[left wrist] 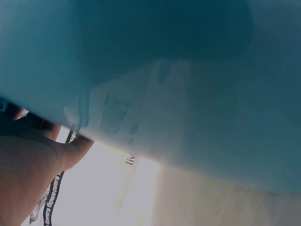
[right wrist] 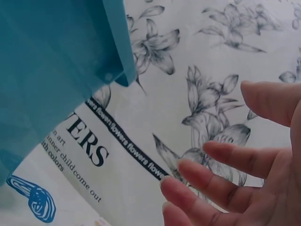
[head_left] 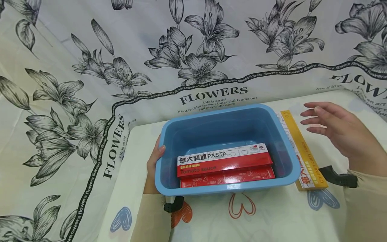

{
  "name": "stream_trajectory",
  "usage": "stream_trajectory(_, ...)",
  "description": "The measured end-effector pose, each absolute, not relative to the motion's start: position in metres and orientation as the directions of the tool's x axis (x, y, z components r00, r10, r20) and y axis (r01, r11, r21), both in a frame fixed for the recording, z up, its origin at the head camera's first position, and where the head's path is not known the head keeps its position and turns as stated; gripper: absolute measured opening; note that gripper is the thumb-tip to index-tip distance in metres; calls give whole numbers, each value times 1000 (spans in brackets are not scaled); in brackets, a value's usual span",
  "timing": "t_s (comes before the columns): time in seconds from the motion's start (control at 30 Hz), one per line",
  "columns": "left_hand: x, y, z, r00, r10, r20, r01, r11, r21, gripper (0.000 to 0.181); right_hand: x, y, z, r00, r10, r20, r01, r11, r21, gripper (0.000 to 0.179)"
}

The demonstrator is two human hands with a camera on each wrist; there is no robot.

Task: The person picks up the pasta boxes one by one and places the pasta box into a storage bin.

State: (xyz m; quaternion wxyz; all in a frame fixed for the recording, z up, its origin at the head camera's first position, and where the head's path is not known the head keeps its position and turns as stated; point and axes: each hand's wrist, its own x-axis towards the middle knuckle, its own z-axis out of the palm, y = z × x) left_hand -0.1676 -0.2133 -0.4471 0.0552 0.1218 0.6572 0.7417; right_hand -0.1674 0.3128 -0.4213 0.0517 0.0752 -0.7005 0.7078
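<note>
A blue plastic tub (head_left: pixel 169 191) sits in the middle of the head view, tilted toward me. My left hand (head_left: pixel 155 160) grips its left rim, thumb over the edge and the other fingers behind the outer wall; in the left wrist view that hand (left wrist: pixel 42 157) is beside the tub's blue wall (left wrist: pixel 211 117). Inside lie a red and white pasta box (head_left: pixel 223 160) and a second red box (head_left: pixel 228 178), partly covered by the first. To the right, my right hand (head_left: pixel 335 126) is held up with its fingers spread and holds nothing, close to a yellow sauce box (head_left: pixel 303 151).
The yellow box lies on a pale tablecloth (head_left: pixel 281 215) with heart prints, right beside the tub. Behind and to the left hangs a white sheet (head_left: pixel 121 43) printed with lilies and lettering. A black strap mount (head_left: pixel 340 176) shows at the right wrist.
</note>
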Motion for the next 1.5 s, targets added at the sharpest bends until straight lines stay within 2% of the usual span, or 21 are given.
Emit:
stream_trajectory(0.17, -166, -215, -446, -946, 274, 171, 126, -176, 976, 78, -173, 317, -429, -997, 0, 76, -74, 219, -973, 32)
stream_trajectory(0.37, -166, -215, -447, -942, 279, 184, 135, -186, 973, 77, -180, 322, -439, -999, 19, -31, 35, 303, -952, 35)
stream_trajectory(0.67, -166, -215, -450, -952, 260, 165, 120, -179, 976, 76, -189, 333, -460, -991, -10, -137, 127, 304, -944, 40)
stream_trajectory(1.1, -167, -214, -451, -965, 239, 105, 74, -137, 988, 78, -194, 336, -474, -963, -32, -268, 246, 307, -919, 79)
stream_trajectory(1.3, -167, -215, -451, -962, 245, 117, 83, -146, 986, 78, -195, 341, -481, -952, -66, -300, 270, 283, -920, 64)
stream_trajectory(1.5, -166, -216, -452, -957, 253, 145, 103, -172, 980, 77, -195, 343, -486, -932, -102, -348, 299, 327, -896, 77)
